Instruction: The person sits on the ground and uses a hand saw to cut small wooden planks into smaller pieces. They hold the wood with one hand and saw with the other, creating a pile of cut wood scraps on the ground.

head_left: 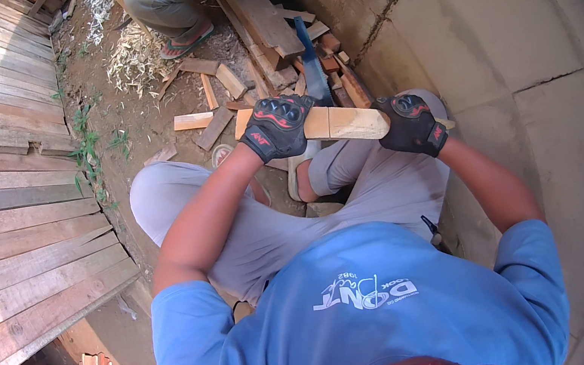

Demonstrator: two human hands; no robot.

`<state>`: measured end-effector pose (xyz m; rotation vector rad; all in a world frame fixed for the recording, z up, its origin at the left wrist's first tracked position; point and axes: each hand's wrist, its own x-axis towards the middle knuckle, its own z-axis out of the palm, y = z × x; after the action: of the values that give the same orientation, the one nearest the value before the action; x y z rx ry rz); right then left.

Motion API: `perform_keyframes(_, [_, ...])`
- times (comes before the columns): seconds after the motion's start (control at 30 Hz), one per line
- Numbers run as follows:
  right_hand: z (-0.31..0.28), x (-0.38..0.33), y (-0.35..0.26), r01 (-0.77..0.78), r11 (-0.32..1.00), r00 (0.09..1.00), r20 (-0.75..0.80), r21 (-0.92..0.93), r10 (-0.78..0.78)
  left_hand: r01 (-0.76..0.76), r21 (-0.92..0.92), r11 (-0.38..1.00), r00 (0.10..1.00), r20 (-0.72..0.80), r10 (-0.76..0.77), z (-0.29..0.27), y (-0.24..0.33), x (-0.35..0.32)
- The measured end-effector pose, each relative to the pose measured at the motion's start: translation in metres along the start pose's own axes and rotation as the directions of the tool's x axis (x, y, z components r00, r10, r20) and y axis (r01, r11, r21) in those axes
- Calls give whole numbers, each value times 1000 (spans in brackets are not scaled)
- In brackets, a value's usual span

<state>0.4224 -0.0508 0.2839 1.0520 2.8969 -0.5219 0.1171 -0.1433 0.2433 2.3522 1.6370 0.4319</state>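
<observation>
A short pale wooden block [344,122] is held level above the knees, gripped at both ends. The left hand [277,125], in a black glove with red trim, is wrapped over the block's left end, its fingers curled tight around the wood. The right hand [412,123], gloved the same way, is closed over the right end, fingers pressed around it. The block lies roughly across the view, just in front of a blue-handled tool [311,65] that leans among the scrap.

Judging from the grip, the piece appears to be at the stage of being steadied or turned for inspection; no cutting edge is seen touching it. Any further handling would call for one hand being freed while the other keeps the block firm.

No container is seen. Offcuts are instead heaped loose in a pile of wood scraps [267,26] against the concrete wall [495,20], with pale shavings [131,59] scattered on the dirt ground [136,115]. A second person's sandalled foot [184,43] rests by the shavings. Weathered planks [3,190] lie to the left.
</observation>
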Motion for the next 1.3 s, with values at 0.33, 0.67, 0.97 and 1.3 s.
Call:
perform_keyframes(0.33, [29,4,4,-50,998,995,-88,-42,47,-19,62,998,1000,-12,20,17,-19,9])
perform_keyframes(0.67, [45,234,69,108,938,973,-158,-329,-167,461,179,869,878,-231,-419,26,-137,60])
perform_keyframes(0.97, [148,333,144,285,823,940,-26,-491,-341,628,-137,766,754,-135,-643,208,-236,106])
perform_keyframes(1.3, [175,296,130,84,953,996,-9,-291,-90,809,-481,337,486,225,-845,179,-195,41])
